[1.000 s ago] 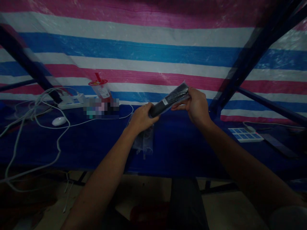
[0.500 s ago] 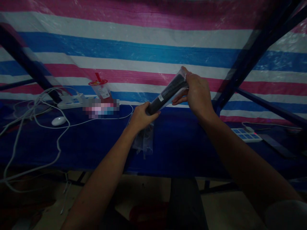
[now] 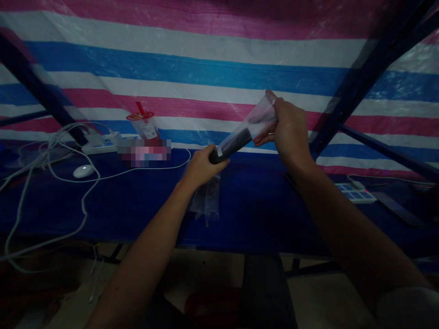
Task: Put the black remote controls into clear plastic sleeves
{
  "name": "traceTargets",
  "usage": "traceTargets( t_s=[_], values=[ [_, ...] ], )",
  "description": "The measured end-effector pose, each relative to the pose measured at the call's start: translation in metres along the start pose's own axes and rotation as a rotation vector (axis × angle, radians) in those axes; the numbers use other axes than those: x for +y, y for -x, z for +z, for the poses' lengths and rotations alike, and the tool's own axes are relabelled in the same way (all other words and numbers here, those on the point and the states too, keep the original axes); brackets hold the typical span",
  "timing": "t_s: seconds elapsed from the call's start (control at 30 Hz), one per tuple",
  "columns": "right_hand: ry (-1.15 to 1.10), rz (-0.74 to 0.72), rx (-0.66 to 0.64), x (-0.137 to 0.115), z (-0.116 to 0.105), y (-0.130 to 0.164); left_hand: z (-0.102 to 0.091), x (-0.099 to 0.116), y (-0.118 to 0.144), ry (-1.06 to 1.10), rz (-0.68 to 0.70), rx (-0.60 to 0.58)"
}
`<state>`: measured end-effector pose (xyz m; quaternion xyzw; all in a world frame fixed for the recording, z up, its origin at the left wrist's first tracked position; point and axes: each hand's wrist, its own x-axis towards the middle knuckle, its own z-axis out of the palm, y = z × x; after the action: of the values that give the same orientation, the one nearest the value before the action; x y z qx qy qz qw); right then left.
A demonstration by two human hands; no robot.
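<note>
My left hand (image 3: 202,165) grips the lower end of a long black object (image 3: 235,145) with a small white label; its exact kind is too dim to tell. A clear plastic sleeve (image 3: 260,112) covers the object's upper part and stretches past it, tilted up to the right. The fingers of my right hand (image 3: 290,130) are closed on the sleeve's upper end. Below my left hand, more clear plastic bags (image 3: 207,201) with something dark inside lie on the blue table (image 3: 260,205).
At the left are a white mouse (image 3: 83,171), tangled white cables (image 3: 84,205), a power strip (image 3: 99,145) and a cup with a red straw (image 3: 146,125). Another power strip (image 3: 355,193) and a dark flat item (image 3: 398,209) lie right. Blue metal posts (image 3: 346,100) flank a striped tarp.
My right hand has moved up and right with the plastic sleeve, which slides along the black object. An emptied length of sleeve now shows beyond it. My left hand stays in place.
</note>
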<state>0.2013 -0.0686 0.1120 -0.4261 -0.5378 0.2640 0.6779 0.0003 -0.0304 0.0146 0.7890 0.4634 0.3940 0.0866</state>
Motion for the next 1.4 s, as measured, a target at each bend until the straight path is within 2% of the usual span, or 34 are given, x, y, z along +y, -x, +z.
traceTargets(
  t_s=[0.1, 0.23, 0.33, 0.4, 0.5, 0.57, 0.67, 0.77, 0.87, 1.0, 1.1, 1.17, 1.3, 1.4],
  values=[
    [-0.031, 0.006, 0.051, 0.009, -0.003, -0.003, -0.001, -0.001, 0.0, -0.035, 0.006, 0.005],
    [-0.197, 0.012, 0.163, 0.038, -0.011, -0.005, -0.004, -0.003, 0.0, -0.134, 0.017, 0.012],
    [-0.327, 0.169, 0.145, 0.066, -0.016, 0.007, -0.005, -0.005, 0.0, -0.218, 0.027, 0.026],
    [-0.355, 0.281, 0.055, 0.082, -0.014, 0.022, -0.004, -0.005, 0.001, -0.266, 0.037, 0.015],
    [-0.32, 0.36, -0.087, 0.099, -0.007, 0.049, 0.001, -0.002, 0.003, -0.311, 0.087, -0.057],
    [-0.334, 0.412, -0.132, 0.106, -0.002, 0.061, 0.004, 0.0, 0.004, -0.336, 0.122, -0.123],
    [-0.432, 0.483, -0.101, 0.115, -0.002, 0.063, 0.004, 0.001, 0.006, -0.368, 0.133, -0.175],
    [-0.479, 0.502, 0.021, 0.123, -0.012, 0.051, -0.001, -0.004, 0.005, -0.371, 0.13, -0.17],
    [-0.471, 0.494, 0.094, 0.132, -0.028, 0.034, -0.009, -0.016, 0.002, -0.369, 0.08, -0.109],
    [-0.485, 0.476, 0.176, 0.144, -0.043, 0.018, -0.016, -0.031, -0.004, -0.34, -0.093, 0.115],
    [-0.485, 0.495, 0.181, 0.148, -0.044, 0.018, -0.015, -0.031, -0.007, -0.277, -0.126, 0.237],
    [-0.483, 0.518, 0.122, 0.146, -0.038, 0.023, -0.011, -0.026, -0.006, -0.243, -0.067, 0.209],
    [-0.544, 0.597, -0.01, 0.136, -0.021, 0.039, 0.0, -0.012, -0.001, -0.253, 0.079, 0.03],
    [-0.592, 0.6, -0.043, 0.128, -0.011, 0.047, 0.007, -0.006, 0.002, -0.284, 0.114, -0.074]
  ],
)
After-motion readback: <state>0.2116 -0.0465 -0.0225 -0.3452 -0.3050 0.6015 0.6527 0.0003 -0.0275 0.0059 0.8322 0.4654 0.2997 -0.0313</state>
